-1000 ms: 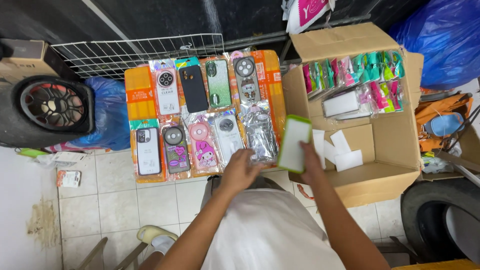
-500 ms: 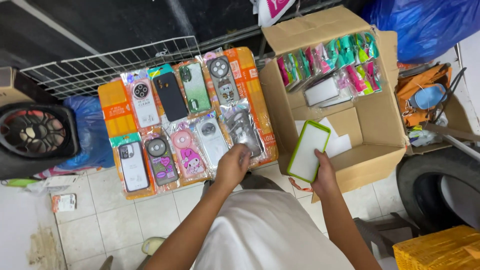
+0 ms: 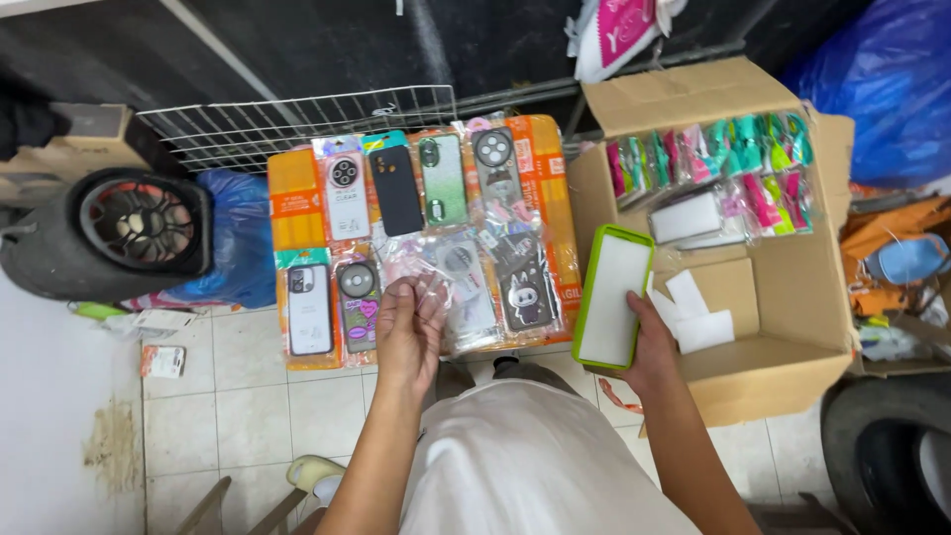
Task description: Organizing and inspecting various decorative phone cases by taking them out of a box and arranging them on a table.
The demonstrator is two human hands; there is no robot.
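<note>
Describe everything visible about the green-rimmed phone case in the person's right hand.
The green-rimmed phone case is a flat rounded rectangle with a bright lime-green border, rubbery-looking, around a plain white centre, possibly a card insert. It stands nearly upright in the view, tilted slightly to the right. The right hand grips its lower right edge. It is held over the left wall of the open cardboard box, beside the display of packaged cases.

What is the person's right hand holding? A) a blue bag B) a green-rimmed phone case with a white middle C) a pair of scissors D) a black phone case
B: the right hand grips the lower end of a green-rimmed phone case with a white middle, held up in front of the cardboard box.
</note>
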